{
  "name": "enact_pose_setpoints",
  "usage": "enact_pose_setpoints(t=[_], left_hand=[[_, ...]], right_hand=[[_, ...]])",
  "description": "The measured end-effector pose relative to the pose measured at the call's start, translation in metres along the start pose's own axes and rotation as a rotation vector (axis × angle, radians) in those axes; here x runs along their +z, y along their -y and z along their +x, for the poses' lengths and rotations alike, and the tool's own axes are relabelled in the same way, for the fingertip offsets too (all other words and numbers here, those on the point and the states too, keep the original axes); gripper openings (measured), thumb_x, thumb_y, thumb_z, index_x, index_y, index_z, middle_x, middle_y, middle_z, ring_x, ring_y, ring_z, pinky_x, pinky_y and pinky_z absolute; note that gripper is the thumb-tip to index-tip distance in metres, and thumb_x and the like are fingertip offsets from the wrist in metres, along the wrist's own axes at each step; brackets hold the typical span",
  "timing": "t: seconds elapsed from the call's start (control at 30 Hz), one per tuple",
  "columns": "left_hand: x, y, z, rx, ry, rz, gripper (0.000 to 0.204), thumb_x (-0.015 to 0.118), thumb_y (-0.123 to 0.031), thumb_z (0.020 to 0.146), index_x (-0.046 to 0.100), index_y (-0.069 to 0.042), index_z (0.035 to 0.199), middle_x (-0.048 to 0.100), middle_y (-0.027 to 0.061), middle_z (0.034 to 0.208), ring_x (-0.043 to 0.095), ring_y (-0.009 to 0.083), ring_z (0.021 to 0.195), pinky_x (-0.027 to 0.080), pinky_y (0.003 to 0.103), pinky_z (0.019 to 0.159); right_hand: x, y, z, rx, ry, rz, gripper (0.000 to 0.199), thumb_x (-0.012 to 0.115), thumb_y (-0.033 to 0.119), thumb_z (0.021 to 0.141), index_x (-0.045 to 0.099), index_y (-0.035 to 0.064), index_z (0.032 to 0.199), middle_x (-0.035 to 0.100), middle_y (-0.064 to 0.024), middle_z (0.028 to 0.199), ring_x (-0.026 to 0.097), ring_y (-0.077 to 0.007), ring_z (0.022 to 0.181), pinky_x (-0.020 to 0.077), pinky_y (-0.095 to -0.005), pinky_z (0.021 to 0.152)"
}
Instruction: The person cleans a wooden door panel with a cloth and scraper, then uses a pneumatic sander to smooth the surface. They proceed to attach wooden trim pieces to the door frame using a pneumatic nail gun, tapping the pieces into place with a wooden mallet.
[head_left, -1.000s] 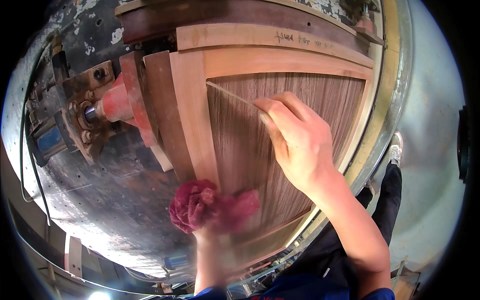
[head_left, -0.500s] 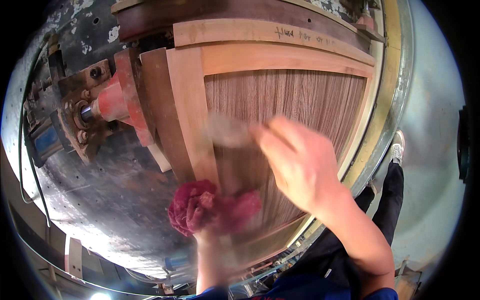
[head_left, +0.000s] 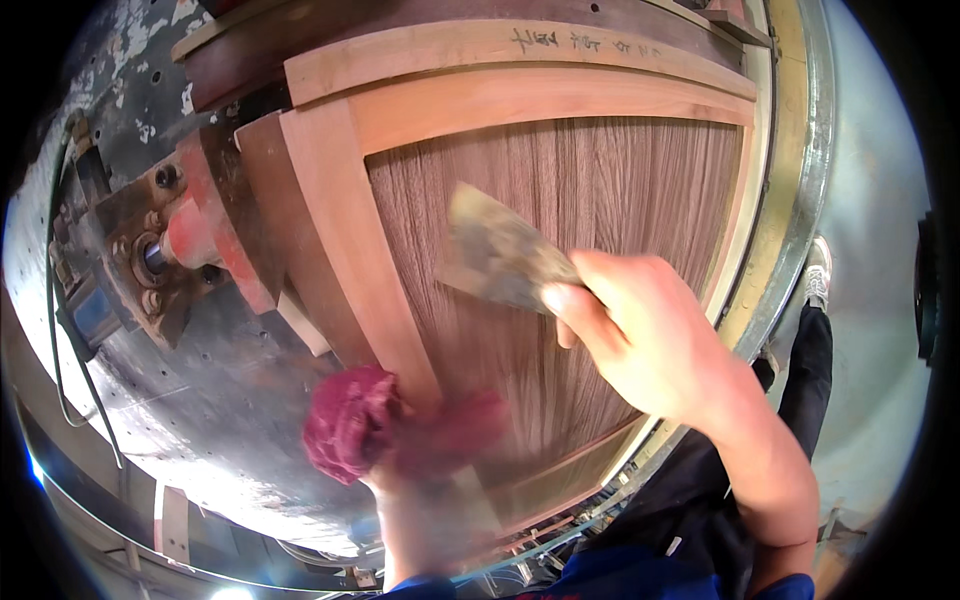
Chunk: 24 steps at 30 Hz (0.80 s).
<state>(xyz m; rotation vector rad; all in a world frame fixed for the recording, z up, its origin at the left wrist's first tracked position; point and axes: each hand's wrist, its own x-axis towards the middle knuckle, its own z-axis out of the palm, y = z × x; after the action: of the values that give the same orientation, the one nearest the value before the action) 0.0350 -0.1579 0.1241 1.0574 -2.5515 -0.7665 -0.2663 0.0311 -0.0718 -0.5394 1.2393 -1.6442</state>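
Observation:
A scraper (head_left: 497,252) with a broad, stained blade is pinched in my right hand (head_left: 655,335), its blade angled over a dark wood-grain panel (head_left: 620,190). Dark red cloth (head_left: 348,420) is bunched in my left hand (head_left: 382,482), whose fingers it mostly hides. Another part of the cloth trails right, smeared by motion. Beneath the cloth runs the left rail of a light wooden frame (head_left: 335,220), which borders the panel. Whether the scraper's blade touches the panel I cannot tell.
At the left a red clamp head (head_left: 205,235) on a rod presses against a brown wooden block (head_left: 300,255). A dark metal table (head_left: 215,400) with small holes lies under the work. Along the right runs a metal edge (head_left: 790,215). A black hose (head_left: 55,270) hangs far left.
The view has shifted, so the clamp and frame sit further left. My right hand has turned the scraper, and its blade now shows clearly above the panel. The cloth stays in my left hand.

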Motion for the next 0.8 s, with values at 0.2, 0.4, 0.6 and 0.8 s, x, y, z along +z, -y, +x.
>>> enact_pose_setpoints(t=[0.2,0.4,0.6,0.8], left_hand=[[0.001,-0.003,0.000,0.030,0.039,0.029,0.044,0.065,-0.027,0.099,0.055,-0.011,0.139,0.059,0.0198,0.136,0.064,0.0333,0.115,0.057,0.046,0.093],[0.007,-0.002,-0.002,0.083,0.078,0.084,0.045,0.065,-0.025,0.101,0.054,-0.013,0.142,0.058,0.0206,0.139,0.063,0.0349,0.119,0.057,0.048,0.096],[0.016,-0.003,-0.006,0.163,0.110,0.137,0.046,0.066,-0.024,0.102,0.052,-0.015,0.146,0.056,0.0213,0.142,0.062,0.0364,0.123,0.057,0.050,0.099],[0.029,-0.010,0.005,0.292,0.174,0.212,0.048,0.066,-0.022,0.103,0.051,-0.017,0.149,0.055,0.0220,0.146,0.061,0.0380,0.127,0.057,0.052,0.102]], right_hand=[[-0.023,0.029,0.061,-0.080,0.109,-0.248,0.025,0.064,0.014,0.099,0.064,-0.0091,0.089,0.064,-0.0293,0.082,0.063,-0.0503,0.080,0.0507,-0.0547,0.072],[-0.022,0.040,0.044,-0.124,0.208,-0.290,0.019,0.066,0.012,0.098,0.064,-0.0018,0.085,0.060,-0.0232,0.071,0.064,-0.0397,0.070,0.0500,-0.0493,0.064],[-0.009,0.013,0.014,-0.215,-0.299,-0.034,0.020,0.064,0.014,0.105,0.064,-0.0017,0.093,0.061,-0.0127,0.075,0.062,-0.0210,0.066,0.0498,-0.0373,0.061],[0.007,0.021,0.034,-0.149,-0.300,0.215,0.038,0.061,0.025,0.108,0.054,-0.0004,0.080,0.050,-0.0144,0.065,0.049,-0.0270,0.054,0.0425,-0.0417,0.055]])
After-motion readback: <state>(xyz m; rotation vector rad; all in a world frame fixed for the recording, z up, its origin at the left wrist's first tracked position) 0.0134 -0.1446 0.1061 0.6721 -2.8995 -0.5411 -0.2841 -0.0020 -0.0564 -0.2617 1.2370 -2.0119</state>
